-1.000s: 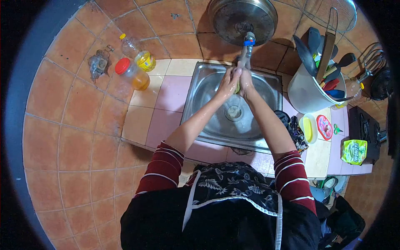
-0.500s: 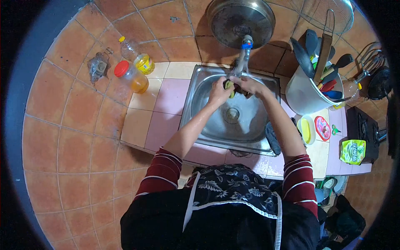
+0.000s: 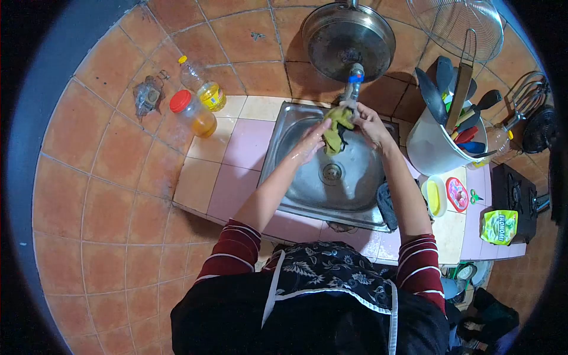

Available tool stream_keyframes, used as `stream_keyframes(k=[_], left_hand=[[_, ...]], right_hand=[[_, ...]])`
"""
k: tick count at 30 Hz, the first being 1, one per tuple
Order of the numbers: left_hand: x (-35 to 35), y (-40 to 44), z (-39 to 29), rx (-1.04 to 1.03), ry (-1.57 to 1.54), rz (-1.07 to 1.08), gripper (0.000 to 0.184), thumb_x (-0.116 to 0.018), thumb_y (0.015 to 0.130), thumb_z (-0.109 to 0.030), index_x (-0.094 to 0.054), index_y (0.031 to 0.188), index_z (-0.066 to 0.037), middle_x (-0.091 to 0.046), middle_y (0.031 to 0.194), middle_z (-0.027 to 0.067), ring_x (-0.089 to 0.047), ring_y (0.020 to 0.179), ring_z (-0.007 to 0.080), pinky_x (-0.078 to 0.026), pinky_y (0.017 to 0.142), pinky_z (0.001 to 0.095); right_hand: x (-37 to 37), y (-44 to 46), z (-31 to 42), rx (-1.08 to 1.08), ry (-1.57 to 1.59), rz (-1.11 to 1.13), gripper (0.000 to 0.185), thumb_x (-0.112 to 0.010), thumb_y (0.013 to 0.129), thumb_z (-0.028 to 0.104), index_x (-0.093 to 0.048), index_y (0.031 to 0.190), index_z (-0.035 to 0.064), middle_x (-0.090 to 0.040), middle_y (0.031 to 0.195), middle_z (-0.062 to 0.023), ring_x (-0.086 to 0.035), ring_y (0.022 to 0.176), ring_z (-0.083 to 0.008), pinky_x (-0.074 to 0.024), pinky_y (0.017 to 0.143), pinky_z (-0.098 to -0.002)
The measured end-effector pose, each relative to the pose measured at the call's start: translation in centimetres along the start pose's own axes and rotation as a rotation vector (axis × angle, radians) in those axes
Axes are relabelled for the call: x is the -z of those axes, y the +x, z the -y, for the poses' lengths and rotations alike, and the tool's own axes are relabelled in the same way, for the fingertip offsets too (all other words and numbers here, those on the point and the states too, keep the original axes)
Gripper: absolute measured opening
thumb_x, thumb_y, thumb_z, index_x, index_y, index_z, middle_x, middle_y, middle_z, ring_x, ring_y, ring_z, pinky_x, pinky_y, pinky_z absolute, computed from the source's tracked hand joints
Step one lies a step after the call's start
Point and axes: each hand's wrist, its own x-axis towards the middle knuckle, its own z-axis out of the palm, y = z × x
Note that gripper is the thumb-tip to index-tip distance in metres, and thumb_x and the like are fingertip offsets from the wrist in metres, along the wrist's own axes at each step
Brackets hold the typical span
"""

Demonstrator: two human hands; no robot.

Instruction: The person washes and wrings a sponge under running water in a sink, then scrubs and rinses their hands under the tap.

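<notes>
A wet yellow-green cloth (image 3: 335, 139) with dark patches hangs between my two hands, over the back of the steel sink (image 3: 278, 204). My left hand (image 3: 312, 142) grips its left edge, fingers pressed on it. On the other side, my right hand (image 3: 370, 125) pinches its upper right part just below the faucet (image 3: 353, 86), which has a blue piece on it. Below the cloth the round drain (image 3: 331, 173) shows in the basin. A dark cloth (image 3: 386, 204) lies over the sink's right front rim, beside my right forearm.
Left on the counter stand a red-lidded jar (image 3: 194, 115) and a yellow-capped oil bottle (image 3: 207, 92). To the right are a white bucket of utensils (image 3: 435, 145), a yellow soap dish (image 3: 435, 196), green scissors (image 3: 475, 196), a green packet (image 3: 499, 227) and a black stove (image 3: 513, 195).
The cloth was bunched small between my hands; now it is spread out and hangs down. My hands have moved apart from their earlier pressed-together position. The view has tilted slightly.
</notes>
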Motion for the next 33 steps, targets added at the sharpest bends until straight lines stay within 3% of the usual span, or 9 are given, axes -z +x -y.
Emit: stream_keyframes(k=[9, 13, 15, 21, 23, 27, 30, 31, 33], left_hand=[[1.5, -0.1, -0.7, -0.113, -0.244, -0.251, 0.034, -0.059, 0.081, -0.021, -0.050, 0.109, -0.003, -0.057, 0.107, 0.0090, -0.052, 0.103, 0.0198, -0.039, 0.090, 0.0339], [2.0, 0.2, -0.9, -0.142, -0.316, -0.215, 0.031, -0.057, 0.083, -0.020, -0.051, 0.108, -0.003, -0.057, 0.105, 0.0088, -0.053, 0.101, 0.0192, -0.040, 0.089, 0.0329], [0.8, 0.5, -0.8, -0.039, -0.443, -0.029, 0.030, -0.055, 0.084, -0.019, -0.051, 0.108, -0.003, -0.057, 0.104, 0.0082, -0.054, 0.099, 0.0183, -0.042, 0.086, 0.0325], [-0.2, 2.0, 1.5, -0.109, -0.080, -0.438, 0.030, -0.053, 0.086, -0.020, -0.052, 0.112, -0.004, -0.059, 0.100, 0.0048, -0.055, 0.095, 0.0138, -0.042, 0.084, 0.0293], [1.0, 3.3, 4.5, -0.167, -0.040, -0.545, 0.037, -0.049, 0.088, -0.028, -0.048, 0.118, -0.006, -0.060, 0.100, 0.0058, -0.055, 0.096, 0.0153, -0.040, 0.087, 0.0302], [-1.8, 1.7, 2.4, 0.667, -0.618, -0.602, 0.065, -0.041, 0.082, -0.055, -0.043, 0.121, -0.003, -0.048, 0.120, 0.0163, -0.049, 0.106, 0.0302, -0.034, 0.094, 0.0499], [3.5, 5.3, 10.6, 0.207, -0.898, 0.176, 0.049, -0.047, 0.082, -0.050, -0.053, 0.103, -0.006, -0.057, 0.104, 0.0149, -0.055, 0.095, 0.0269, -0.039, 0.091, 0.0446], [2.9, 7.1, 12.7, -0.335, -0.129, -0.096, 0.041, -0.041, 0.087, -0.046, -0.056, 0.089, -0.008, -0.059, 0.082, 0.0117, -0.058, 0.076, 0.0224, -0.046, 0.077, 0.0396], [3.2, 8.2, 13.4, -0.303, -0.369, 0.142, 0.040, -0.041, 0.087, -0.045, -0.056, 0.091, -0.008, -0.059, 0.085, 0.0109, -0.057, 0.077, 0.0230, -0.046, 0.078, 0.0391]], right_hand=[[2.8, 0.3, 0.2, 0.060, -0.407, 0.040, 0.031, -0.035, 0.079, 0.002, -0.058, 0.100, 0.0048, -0.055, 0.074, -0.0003, -0.048, 0.069, -0.0101, -0.0368, 0.067, -0.0195], [1.1, -0.4, 0.8, -0.027, 0.033, -0.101, 0.024, -0.038, 0.085, 0.011, -0.052, 0.103, 0.0055, -0.053, 0.090, -0.0034, -0.049, 0.088, -0.0146, -0.0368, 0.083, -0.0264], [-0.4, 0.7, -1.0, 0.064, -0.214, -0.071, 0.036, -0.042, 0.091, 0.030, -0.039, 0.117, 0.0060, -0.048, 0.111, -0.0050, -0.045, 0.100, -0.0139, -0.0340, 0.089, -0.0274], [-0.8, 1.6, -5.1, 0.105, -0.385, 0.081, 0.026, -0.046, 0.089, 0.018, -0.049, 0.110, 0.0019, -0.054, 0.098, -0.0032, -0.048, 0.089, -0.0122, -0.0380, 0.082, -0.0250], [0.3, 2.7, -6.8, 0.255, -0.566, -0.169, 0.020, -0.043, 0.089, 0.012, -0.055, 0.101, 0.0017, -0.056, 0.088, -0.0026, -0.050, 0.082, -0.0118, -0.0399, 0.076, -0.0246], [-1.9, 1.9, -7.7, 0.147, -0.592, -0.200, 0.023, -0.043, 0.088, 0.018, -0.058, 0.088, 0.0012, -0.056, 0.077, -0.0029, -0.050, 0.071, -0.0118, -0.0415, 0.067, -0.0265], [-8.2, -2.0, -7.0, 0.115, -0.788, -0.267, 0.044, -0.051, 0.073, 0.050, -0.068, 0.084, 0.0108, -0.060, 0.088, -0.0237, -0.062, 0.075, -0.0314, -0.0452, 0.072, -0.0468], [-9.2, -3.0, -6.0, 0.116, -0.791, -0.264, 0.044, -0.051, 0.073, 0.050, -0.068, 0.084, 0.0108, -0.060, 0.088, -0.0237, -0.062, 0.075, -0.0314, -0.0452, 0.072, -0.0468], [-10.2, -4.2, -4.7, 0.497, -1.084, -0.092, 0.028, -0.050, 0.083, 0.030, -0.057, 0.074, 0.0046, -0.059, 0.068, -0.0132, -0.057, 0.060, -0.0313, -0.0440, 0.062, -0.0359]])
